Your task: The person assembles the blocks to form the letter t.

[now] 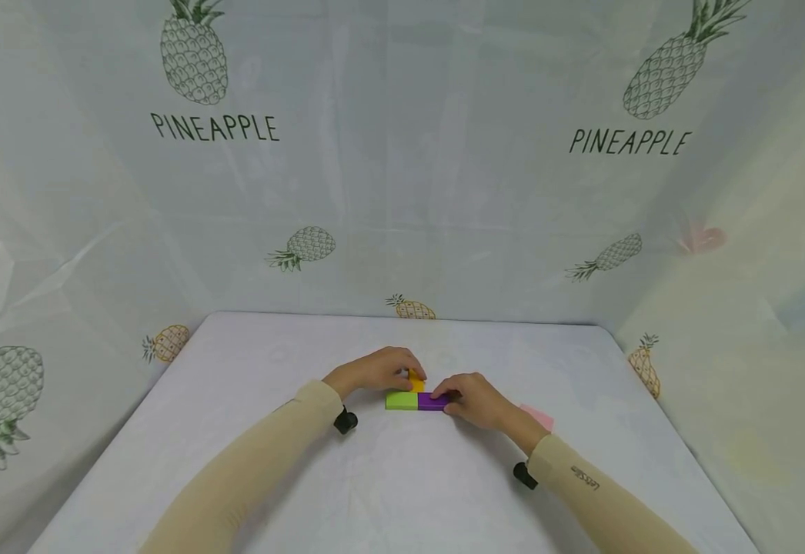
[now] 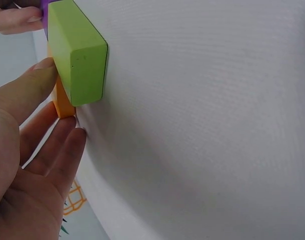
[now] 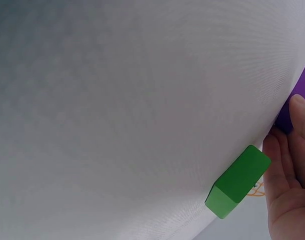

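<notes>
A lime green block (image 1: pixel 401 401) (image 2: pixel 85 60) and a purple block (image 1: pixel 430 402) (image 3: pixel 303 82) lie end to end on the table. Behind them, on the far side, is a yellow-orange block (image 1: pixel 416 383) (image 2: pixel 62 97). My left hand (image 1: pixel 379 369) pinches this orange block, thumb toward the lime block and fingers at its far side. The right hand (image 1: pixel 480 402) grips the purple block's right end between thumb and fingers. Part of the purple block is covered by those fingers. In the right wrist view a dark green block (image 3: pixel 242 175) rests beside the right hand.
A pink piece (image 1: pixel 539 418) lies on the table, partly behind the right forearm. The white tabletop (image 1: pixel 271 477) ends at a back edge against a pineapple-print curtain (image 1: pixel 416 177), which also hangs at both sides. Each wrist carries a small black device (image 1: pixel 345 421).
</notes>
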Demonstrator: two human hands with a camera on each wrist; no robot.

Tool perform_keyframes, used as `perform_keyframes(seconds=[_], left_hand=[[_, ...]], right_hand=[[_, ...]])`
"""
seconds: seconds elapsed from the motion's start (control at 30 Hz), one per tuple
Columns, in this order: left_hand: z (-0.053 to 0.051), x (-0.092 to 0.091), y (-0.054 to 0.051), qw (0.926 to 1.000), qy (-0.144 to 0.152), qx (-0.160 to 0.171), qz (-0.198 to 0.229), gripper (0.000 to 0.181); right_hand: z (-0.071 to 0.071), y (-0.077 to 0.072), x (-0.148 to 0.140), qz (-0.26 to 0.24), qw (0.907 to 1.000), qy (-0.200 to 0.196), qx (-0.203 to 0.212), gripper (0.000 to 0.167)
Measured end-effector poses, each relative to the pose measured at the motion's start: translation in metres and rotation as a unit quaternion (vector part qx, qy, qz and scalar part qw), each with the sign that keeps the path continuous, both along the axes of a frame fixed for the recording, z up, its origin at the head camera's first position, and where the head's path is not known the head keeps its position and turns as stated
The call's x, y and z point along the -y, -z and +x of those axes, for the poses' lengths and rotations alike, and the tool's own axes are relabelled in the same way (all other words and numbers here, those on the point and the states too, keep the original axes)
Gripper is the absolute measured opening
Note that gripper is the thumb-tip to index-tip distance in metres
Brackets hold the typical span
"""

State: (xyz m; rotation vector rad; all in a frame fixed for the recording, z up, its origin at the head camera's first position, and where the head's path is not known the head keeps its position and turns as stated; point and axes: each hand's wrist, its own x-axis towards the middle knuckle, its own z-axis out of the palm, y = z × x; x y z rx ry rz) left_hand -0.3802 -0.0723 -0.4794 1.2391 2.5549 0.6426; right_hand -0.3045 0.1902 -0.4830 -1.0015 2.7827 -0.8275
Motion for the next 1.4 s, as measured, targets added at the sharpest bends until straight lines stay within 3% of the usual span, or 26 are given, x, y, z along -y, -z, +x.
perform_keyframes(seconds=[0.33,0.73,0.97,1.4], left_hand=[[0.001,0.0,-0.001,0.9999,0.006,-0.007,0.005,0.028],[0.002,0.01,-0.011,0.9997,-0.006,-0.019,0.014,0.032],[0.008,0.029,-0.022,0.9993,-0.018,-0.026,0.021,0.036],[0.028,0.079,-0.03,0.9957,-0.085,-0.023,0.026,0.052]], right_hand=[[-0.001,0.002,0.001,-0.005,0.9999,0.006,0.01,0.026],[-0.001,0.0,0.002,-0.002,0.9996,0.017,0.022,0.026],[-0.002,0.002,0.002,0.001,0.9993,0.023,0.028,0.026],[-0.001,0.002,0.003,0.005,0.9994,0.024,0.026,0.026]])
